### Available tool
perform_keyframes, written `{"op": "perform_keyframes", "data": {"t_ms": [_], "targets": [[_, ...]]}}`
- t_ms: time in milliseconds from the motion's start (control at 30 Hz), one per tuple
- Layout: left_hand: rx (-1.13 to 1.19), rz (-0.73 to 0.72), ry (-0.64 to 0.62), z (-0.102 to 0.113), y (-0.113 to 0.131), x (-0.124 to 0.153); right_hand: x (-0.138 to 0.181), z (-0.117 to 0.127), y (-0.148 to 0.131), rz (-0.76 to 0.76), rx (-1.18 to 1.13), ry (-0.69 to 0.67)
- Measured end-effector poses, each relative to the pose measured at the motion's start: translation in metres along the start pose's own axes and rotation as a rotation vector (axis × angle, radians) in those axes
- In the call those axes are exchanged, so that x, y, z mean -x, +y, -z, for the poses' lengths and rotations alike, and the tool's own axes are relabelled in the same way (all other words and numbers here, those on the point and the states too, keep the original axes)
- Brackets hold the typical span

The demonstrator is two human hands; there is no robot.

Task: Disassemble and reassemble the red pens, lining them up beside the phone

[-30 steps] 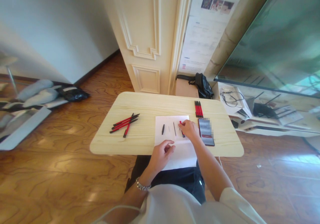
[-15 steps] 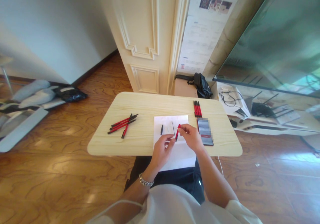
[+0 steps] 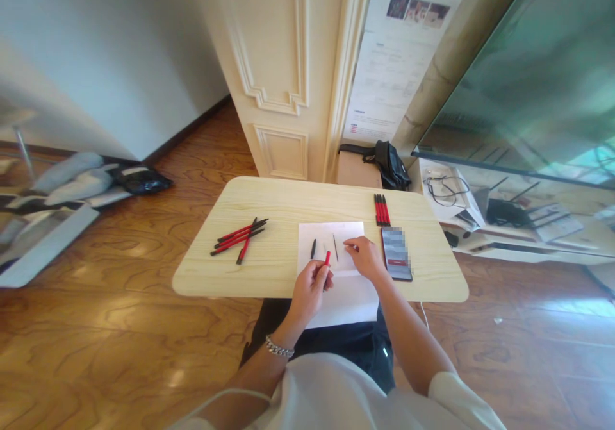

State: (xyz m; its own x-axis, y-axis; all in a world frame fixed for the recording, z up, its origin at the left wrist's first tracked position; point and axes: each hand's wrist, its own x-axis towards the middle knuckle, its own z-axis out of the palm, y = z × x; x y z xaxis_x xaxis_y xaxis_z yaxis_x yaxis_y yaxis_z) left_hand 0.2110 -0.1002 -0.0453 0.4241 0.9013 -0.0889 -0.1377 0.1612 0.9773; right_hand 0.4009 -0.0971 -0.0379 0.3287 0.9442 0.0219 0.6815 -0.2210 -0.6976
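My left hand (image 3: 311, 284) is closed around a red pen barrel (image 3: 327, 258), whose red end sticks up above the fingers. To its right, my right hand (image 3: 366, 255) hovers over the paper with thumb and fingertips pinched together; whether something small is between them I cannot make out. On the white paper (image 3: 343, 298) lie a black pen part (image 3: 313, 248), pointed at one end, and a thin dark pen refill (image 3: 336, 248). A faint thin piece between these two is too small to name.
Several red-and-black pens (image 3: 240, 238) lie crossed on the table (image 3: 278, 202) at left. More pens (image 3: 382, 210) stand side by side in a row at the back right, above a phone (image 3: 397, 257). A black bag (image 3: 391, 164) rests beyond the table's far edge.
The red pen barrel has passed from my right hand into my left. My right hand has come away from it, fingertips pinched. The view has shifted slightly.
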Motion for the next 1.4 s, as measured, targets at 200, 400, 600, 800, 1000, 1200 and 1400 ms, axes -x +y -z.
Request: {"op": "perform_keyframes", "data": {"t_ms": [200, 400, 600, 800, 1000, 1200, 1400], "targets": [[0.005, 0.008, 0.019, 0.003, 0.0, -0.002, -0.006, -0.007, 0.0, 0.072, 0.167, -0.078], [0.002, 0.0, 0.012, 0.004, -0.001, -0.002, -0.003, -0.009, -0.001, 0.086, 0.087, -0.011], [0.004, -0.009, -0.009, 0.003, 0.001, -0.001, 0.006, -0.005, -0.01, 0.011, -0.403, -0.005], [-0.026, -0.026, -0.023, 0.002, -0.002, -0.002, 0.017, 0.003, -0.032, -0.021, -0.701, -0.066], [-0.049, -0.028, -0.024, 0.002, 0.001, -0.001, 0.022, 0.003, -0.038, 0.002, -0.632, -0.07], [-0.106, -0.041, -0.041, 0.003, 0.004, 0.001, 0.022, 0.006, -0.039, 0.042, -0.546, -0.094], [-0.111, -0.033, -0.039, 0.002, 0.003, 0.002, 0.023, 0.01, -0.036, 0.036, -0.534, -0.167]]}}
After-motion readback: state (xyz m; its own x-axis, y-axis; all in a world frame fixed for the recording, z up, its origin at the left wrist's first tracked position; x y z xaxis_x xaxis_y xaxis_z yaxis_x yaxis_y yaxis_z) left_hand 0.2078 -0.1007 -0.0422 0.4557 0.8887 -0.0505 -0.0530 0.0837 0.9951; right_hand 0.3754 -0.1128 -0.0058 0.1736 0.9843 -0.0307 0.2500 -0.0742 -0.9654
